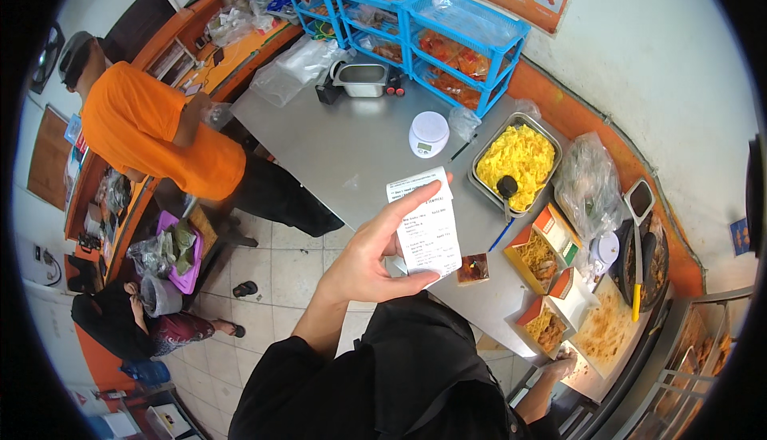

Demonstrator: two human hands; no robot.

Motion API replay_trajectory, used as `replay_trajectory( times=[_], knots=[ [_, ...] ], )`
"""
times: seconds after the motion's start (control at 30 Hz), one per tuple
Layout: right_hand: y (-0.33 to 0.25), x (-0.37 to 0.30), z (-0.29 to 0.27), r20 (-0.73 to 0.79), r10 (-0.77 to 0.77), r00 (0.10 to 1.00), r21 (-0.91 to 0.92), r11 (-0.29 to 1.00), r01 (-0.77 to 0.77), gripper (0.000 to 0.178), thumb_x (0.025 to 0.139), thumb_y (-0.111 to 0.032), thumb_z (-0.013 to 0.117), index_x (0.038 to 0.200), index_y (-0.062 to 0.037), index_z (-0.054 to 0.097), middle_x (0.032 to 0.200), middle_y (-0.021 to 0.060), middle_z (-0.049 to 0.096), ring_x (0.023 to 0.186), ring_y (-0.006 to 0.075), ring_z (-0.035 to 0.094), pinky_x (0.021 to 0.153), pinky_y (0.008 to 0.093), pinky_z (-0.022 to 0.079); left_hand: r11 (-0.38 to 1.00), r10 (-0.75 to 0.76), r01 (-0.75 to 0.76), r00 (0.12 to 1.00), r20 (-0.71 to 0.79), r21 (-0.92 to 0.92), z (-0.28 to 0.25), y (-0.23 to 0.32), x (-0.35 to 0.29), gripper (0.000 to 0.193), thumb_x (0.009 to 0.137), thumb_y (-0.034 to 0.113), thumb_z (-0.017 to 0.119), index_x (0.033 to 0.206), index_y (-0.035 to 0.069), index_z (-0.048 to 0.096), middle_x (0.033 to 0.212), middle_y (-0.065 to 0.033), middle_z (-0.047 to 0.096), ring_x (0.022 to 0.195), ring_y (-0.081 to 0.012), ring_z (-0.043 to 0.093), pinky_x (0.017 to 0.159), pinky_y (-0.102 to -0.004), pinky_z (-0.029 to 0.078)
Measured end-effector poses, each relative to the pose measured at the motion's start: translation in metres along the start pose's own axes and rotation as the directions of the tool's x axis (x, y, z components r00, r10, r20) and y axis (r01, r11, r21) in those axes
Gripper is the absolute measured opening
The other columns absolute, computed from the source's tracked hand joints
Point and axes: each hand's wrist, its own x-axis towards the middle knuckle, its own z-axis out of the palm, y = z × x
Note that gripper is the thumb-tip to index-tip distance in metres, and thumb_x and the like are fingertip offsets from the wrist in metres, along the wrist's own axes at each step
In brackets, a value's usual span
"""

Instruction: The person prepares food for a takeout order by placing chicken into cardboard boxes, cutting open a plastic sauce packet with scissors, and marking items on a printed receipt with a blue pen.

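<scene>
Partly, the left hand (363, 256) covers its held receipt (431, 238).

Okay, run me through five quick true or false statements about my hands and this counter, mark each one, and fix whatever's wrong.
1. The left hand holds a printed paper slip. True.
2. The right hand grips the yellow-handled utensil. False: it is down beside the nearer of the two open food boxes, away from that utensil.
3. Yellow food is heaped in a metal tray. True.
4. Both open food boxes are empty. False: each has food in it.
5. A white scale with a small display stands on the metal counter. True.
</scene>
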Motion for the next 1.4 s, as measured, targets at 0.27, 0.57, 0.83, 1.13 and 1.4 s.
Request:
replay_trajectory(
  times=[0.27, 0.57, 0.83, 1.13, 1.4],
  knots=[
    [-0.011, -0.015, 0.010, -0.046, -0.010, 0.999, -0.047, 0.999, 0.008, 0.026, 0.085, -0.026, 0.057, 0.068, -0.0095, 0.048, 0.060, -0.0033, 0.039, 0.055, 0.0106, 0.037, 0.052, 0.0260, 0.035, 1.000, -0.003, 0.003, 1.000, 0.009, 0.015, 0.004, 0.004, -0.003, 0.090, 0.072, -0.011, 0.073, 0.149, 0.001, 0.029, 0.154, -0.0183, 0.031, 0.136, -0.0225, 0.040, 0.101, -0.0361, 0.047],
    [-0.003, -0.001, -0.007, 0.030, -0.213, 0.977, -0.286, 0.935, 0.212, 0.044, 0.097, -0.042, 0.045, 0.088, -0.0030, 0.061, 0.060, -0.0022, 0.041, 0.058, 0.0104, 0.040, 0.054, 0.0273, 0.035, 0.998, -0.001, 0.001, 1.000, 0.002, 0.063, 0.020, 0.010, -0.010, 0.092, 0.071, -0.011, 0.072, 0.150, 0.001, 0.026, 0.154, -0.0170, 0.033, 0.131, -0.0200, 0.045, 0.097, -0.0347, 0.049],
    [0.006, 0.014, -0.018, 0.121, -0.257, 0.959, -0.209, 0.938, 0.278, 0.047, 0.099, -0.050, 0.045, 0.089, -0.0059, 0.057, 0.059, -0.0033, 0.040, 0.053, 0.0077, 0.038, 0.046, 0.0222, 0.029, 0.992, -0.041, 0.039, 0.999, 0.015, 0.123, 0.049, 0.023, -0.015, 0.095, 0.073, -0.008, 0.074, 0.152, 0.002, 0.022, 0.150, -0.0152, 0.037, 0.129, -0.0194, 0.047, 0.094, -0.0340, 0.051],
    [-0.003, 0.008, -0.021, 0.210, -0.153, 0.966, -0.146, 0.972, 0.186, 0.049, 0.102, -0.052, 0.038, 0.083, -0.0089, 0.051, 0.058, -0.0039, 0.037, 0.049, 0.0077, 0.036, 0.043, 0.0237, 0.029, 0.978, -0.033, 0.009, 0.994, 0.107, 0.210, 0.095, 0.047, -0.017, 0.096, 0.073, -0.006, 0.074, 0.153, 0.002, 0.021, 0.152, -0.0158, 0.033, 0.130, -0.0208, 0.046, 0.095, -0.0343, 0.051],
    [0.043, 0.091, -0.059, 0.322, -0.215, 0.922, -0.188, 0.940, 0.284, 0.026, 0.097, -0.029, 0.050, 0.105, -0.0056, 0.059, 0.068, -0.0002, 0.050, 0.057, 0.0088, 0.046, 0.048, 0.0247, 0.039, 0.923, -0.321, 0.291, 0.943, 0.086, 0.252, 0.109, -0.019, -0.026, 0.068, 0.079, -0.009, 0.057, 0.144, 0.006, 0.039, 0.132, -0.0173, 0.056, 0.098, -0.0191, 0.063, 0.076, -0.0289, 0.054]
  ],
)
